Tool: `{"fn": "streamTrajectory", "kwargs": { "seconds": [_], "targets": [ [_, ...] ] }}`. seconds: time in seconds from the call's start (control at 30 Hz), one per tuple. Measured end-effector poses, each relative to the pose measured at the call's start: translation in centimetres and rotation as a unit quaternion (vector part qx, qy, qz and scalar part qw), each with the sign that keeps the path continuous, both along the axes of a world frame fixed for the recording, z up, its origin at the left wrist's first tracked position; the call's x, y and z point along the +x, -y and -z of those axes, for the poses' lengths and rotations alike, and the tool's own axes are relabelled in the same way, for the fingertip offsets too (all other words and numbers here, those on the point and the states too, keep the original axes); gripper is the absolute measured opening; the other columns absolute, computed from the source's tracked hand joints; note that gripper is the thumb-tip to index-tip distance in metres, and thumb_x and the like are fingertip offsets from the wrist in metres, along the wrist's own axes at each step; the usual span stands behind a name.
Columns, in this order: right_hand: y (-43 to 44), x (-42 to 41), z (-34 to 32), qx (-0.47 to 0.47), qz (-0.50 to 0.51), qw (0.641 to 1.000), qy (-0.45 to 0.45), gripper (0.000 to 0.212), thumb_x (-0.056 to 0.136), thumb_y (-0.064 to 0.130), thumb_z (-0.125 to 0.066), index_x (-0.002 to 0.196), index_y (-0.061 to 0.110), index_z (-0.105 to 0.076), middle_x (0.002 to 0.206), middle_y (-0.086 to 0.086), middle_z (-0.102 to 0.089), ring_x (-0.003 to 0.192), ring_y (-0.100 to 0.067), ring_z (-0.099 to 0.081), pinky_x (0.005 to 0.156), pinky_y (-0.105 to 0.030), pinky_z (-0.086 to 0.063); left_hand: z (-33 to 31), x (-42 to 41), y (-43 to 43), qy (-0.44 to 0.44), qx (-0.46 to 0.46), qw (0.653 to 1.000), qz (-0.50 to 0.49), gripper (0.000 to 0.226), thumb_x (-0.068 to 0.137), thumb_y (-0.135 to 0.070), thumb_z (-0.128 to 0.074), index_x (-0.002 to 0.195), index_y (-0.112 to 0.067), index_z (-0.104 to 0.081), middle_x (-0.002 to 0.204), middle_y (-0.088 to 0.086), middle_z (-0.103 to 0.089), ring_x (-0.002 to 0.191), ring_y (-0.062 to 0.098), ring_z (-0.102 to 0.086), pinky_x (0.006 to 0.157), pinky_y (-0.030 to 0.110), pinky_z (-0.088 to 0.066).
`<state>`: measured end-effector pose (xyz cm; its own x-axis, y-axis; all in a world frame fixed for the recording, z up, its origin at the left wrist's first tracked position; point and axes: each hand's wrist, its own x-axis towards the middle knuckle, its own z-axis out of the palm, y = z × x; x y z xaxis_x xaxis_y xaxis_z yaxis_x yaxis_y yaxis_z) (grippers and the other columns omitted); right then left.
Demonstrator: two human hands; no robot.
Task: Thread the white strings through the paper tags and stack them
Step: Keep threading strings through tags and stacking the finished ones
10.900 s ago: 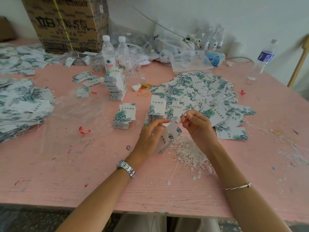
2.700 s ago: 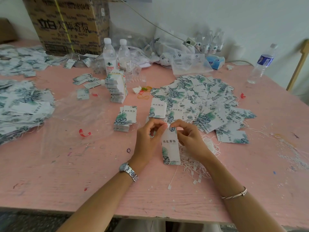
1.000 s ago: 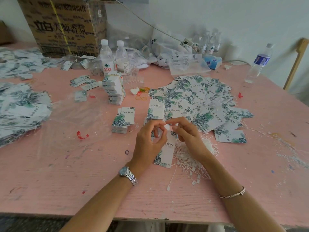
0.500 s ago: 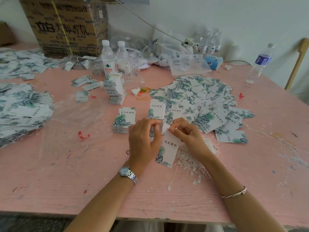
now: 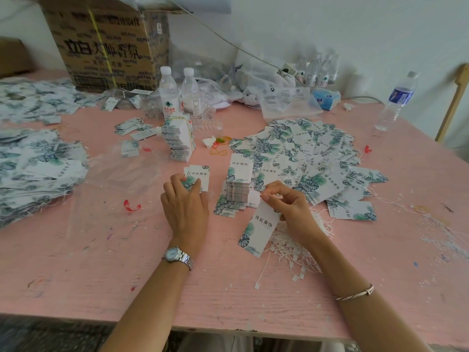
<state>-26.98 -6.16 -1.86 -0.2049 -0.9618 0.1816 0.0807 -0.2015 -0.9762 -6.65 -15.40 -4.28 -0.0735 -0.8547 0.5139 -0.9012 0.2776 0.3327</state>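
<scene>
surface (image 5: 76, 262): pink, paint-flecked, carries everything below
cardboard box (image 5: 106, 44): far left corner, printed, yellow strap round it
loose tags (image 5: 304, 153): wide leaf-print spread, right of centre, overlapping
left pile (image 5: 38, 168): more tags heaped at the left edge, string ends sticking out
plastic sheet (image 5: 114, 179): clear, flat, between left pile and left hand
white strings (image 5: 297, 247): tangled bundle on the surface under and behind the right wrist; a few strays trail toward the near edge
left hand (image 5: 185, 207): palm down, fingers lightly bent, tips and thumb on the near end of the small stack; cannot tell if it actually grips
right hand (image 5: 289, 207): fingers curled, thumb and fingertips pinching the top end of the held tag; any string at the pinch is too small to tell
water bottles (image 5: 168, 95): two, upright, white caps, by the box
tall stack (image 5: 181, 141): tags piled high, leaning, in front of the bottles
middle stack (image 5: 239, 184): neat tags, between the two hands
small stack (image 5: 199, 176): tags, just beyond the left hand
held tag (image 5: 258, 229): tilted, leaf end lowest, beside the strings
wristwatch (image 5: 176, 255): silver, left wrist
red scrap (image 5: 130, 205): on the plastic sheet, left of the left hand
</scene>
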Motion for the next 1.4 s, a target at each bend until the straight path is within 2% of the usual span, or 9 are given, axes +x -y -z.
{"fn": "streamTrajectory", "kwargs": {
  "seconds": [0.1,0.23,0.53,0.83,0.97,1.1,1.23,1.3,1.4],
  "targets": [
    [0.0,-0.1,0.1,0.0,0.004,1.0,-0.012,0.011,0.087,0.016,-0.072,0.077,0.014,-0.07,0.089,0.007,-0.061,0.069,-0.014,-0.064,0.048,-0.022,-0.039,-0.2,0.3,0.1,-0.006,-0.025,1.0,-0.002,0.026,0.089,-0.02,-0.073,0.115,-0.021,-0.076,0.115,0.007,-0.055,0.102,0.029,-0.044,0.077,0.04,-0.035],
    [0.0,-0.2,0.1,-0.002,0.003,1.0,-0.031,0.013,0.089,0.017,-0.071,0.082,0.006,-0.066,0.09,0.008,-0.061,0.067,-0.012,-0.062,0.047,-0.019,-0.035,-0.4,0.5,0.1,-0.009,-0.057,0.998,0.0,0.019,0.084,-0.015,-0.078,0.102,-0.021,-0.08,0.102,0.005,-0.059,0.09,0.029,-0.048,0.07,0.038,-0.03],
    [-0.1,-0.2,0.0,-0.005,0.001,1.0,-0.029,0.01,0.09,0.009,-0.065,0.085,0.0,-0.063,0.085,0.011,-0.061,0.061,-0.004,-0.059,0.046,-0.012,-0.033,-0.5,0.4,-0.1,-0.007,-0.043,0.999,-0.002,0.02,0.083,-0.023,-0.08,0.102,-0.015,-0.079,0.104,0.006,-0.062,0.093,0.03,-0.051,0.073,0.04,-0.032],
    [0.1,-0.4,0.2,-0.008,-0.003,1.0,-0.018,0.009,0.092,0.009,-0.065,0.084,0.004,-0.064,0.088,0.01,-0.062,0.063,-0.007,-0.06,0.046,-0.012,-0.037,-0.7,0.2,-0.1,-0.09,-0.209,0.974,0.009,0.016,0.089,-0.018,-0.076,0.105,-0.02,-0.079,0.093,0.003,-0.064,0.076,0.027,-0.051,0.063,0.036,-0.028],
    [0.0,-0.4,0.3,-0.001,0.01,0.999,-0.05,0.009,0.093,0.016,-0.067,0.084,0.014,-0.067,0.096,0.008,-0.067,0.063,-0.007,-0.058,0.045,-0.014,-0.034,-1.0,-0.3,-0.5,-0.122,-0.315,0.939,0.071,0.013,0.088,-0.023,-0.077,0.101,-0.021,-0.08,0.091,0.002,-0.068,0.075,0.022,-0.047,0.065,0.033,-0.026],
    [0.0,0.0,0.0,-0.001,0.016,0.998,-0.055,0.01,0.09,0.025,-0.069,0.088,0.016,-0.071,0.102,0.003,-0.071,0.062,-0.008,-0.058,0.045,-0.016,-0.036,-0.9,-1.4,-1.4,-0.073,-0.327,0.925,0.18,0.013,0.083,-0.021,-0.082,0.096,-0.022,-0.08,0.087,0.0,-0.069,0.077,0.018,-0.045,0.065,0.034,-0.03],
    [-0.2,0.2,0.1,0.007,0.012,0.998,-0.061,0.014,0.09,0.029,-0.069,0.09,0.015,-0.069,0.08,-0.009,-0.061,0.062,-0.023,-0.053,0.05,-0.025,-0.038,-0.9,-2.6,-2.6,-0.023,-0.347,0.906,0.24,0.011,0.082,-0.022,-0.084,0.092,-0.022,-0.081,0.085,-0.004,-0.069,0.07,0.02,-0.055,0.067,0.034,-0.027],
    [-0.3,0.1,0.1,-0.001,0.018,0.998,-0.063,0.011,0.091,0.027,-0.07,0.088,0.016,-0.068,0.074,-0.007,-0.059,0.059,-0.02,-0.052,0.049,-0.023,-0.038,-1.0,-2.8,-2.9,-0.017,-0.353,0.9,0.256,0.008,0.084,-0.021,-0.081,0.092,-0.021,-0.08,0.085,-0.004,-0.068,0.066,0.021,-0.058,0.067,0.033,-0.027],
    [-0.3,0.0,0.0,-0.022,0.033,0.998,-0.041,0.01,0.091,0.018,-0.069,0.09,0.008,-0.069,0.079,-0.001,-0.069,0.06,-0.011,-0.062,0.05,-0.017,-0.046,-0.9,-2.8,-3.1,-0.005,-0.358,0.894,0.268,0.008,0.091,-0.021,-0.073,0.092,-0.02,-0.08,0.085,-0.004,-0.068,0.068,0.02,-0.052,0.066,0.034,-0.028]
  ]
}}
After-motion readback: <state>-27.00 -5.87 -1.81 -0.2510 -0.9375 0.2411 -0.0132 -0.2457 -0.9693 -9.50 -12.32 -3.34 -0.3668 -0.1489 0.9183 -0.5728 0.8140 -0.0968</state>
